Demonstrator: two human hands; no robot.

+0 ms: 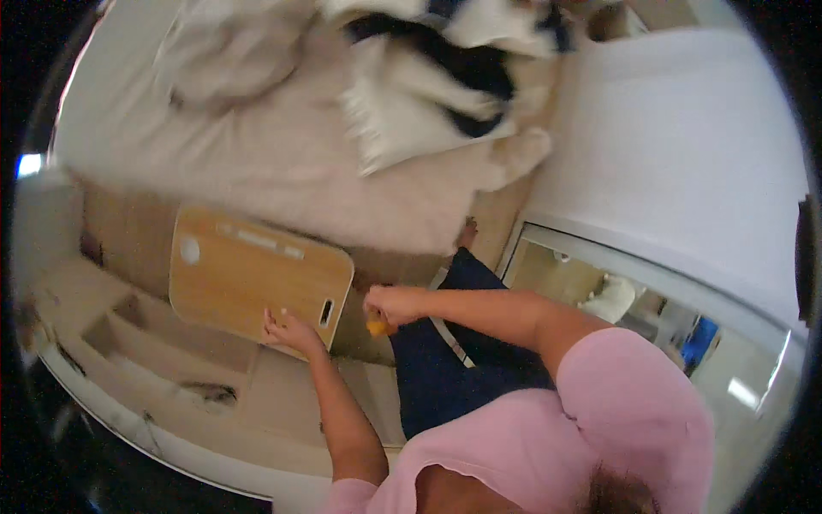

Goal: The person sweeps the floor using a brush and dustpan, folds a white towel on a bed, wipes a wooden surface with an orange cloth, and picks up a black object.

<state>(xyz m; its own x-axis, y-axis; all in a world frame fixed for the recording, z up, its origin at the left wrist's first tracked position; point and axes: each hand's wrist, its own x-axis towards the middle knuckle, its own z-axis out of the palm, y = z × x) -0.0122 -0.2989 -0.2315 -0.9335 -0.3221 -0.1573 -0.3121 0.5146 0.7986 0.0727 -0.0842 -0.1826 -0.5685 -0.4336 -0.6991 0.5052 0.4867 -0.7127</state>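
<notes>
My left hand (289, 332) is over the near edge of a wooden lap tray (235, 274), its fingers spread and slightly curled with nothing visible in them. Beside the tray's right end, my right hand (396, 305) is closed around a small orange-yellow object (380, 327). Most of that object is hidden by the fingers, so its kind cannot be made out. The tray has a round recess, a long pale slot and a dark handle hole, and its surface looks tilted in the wide view.
A bed with a beige cover (300, 171) lies beyond the tray, bearing a fringed cream cushion (411, 120), a black-and-white cloth and a greyish pillow (231, 51). At lower left stands a pale unit with open compartments (163, 343). A mirrored panel (651, 308) runs along the right.
</notes>
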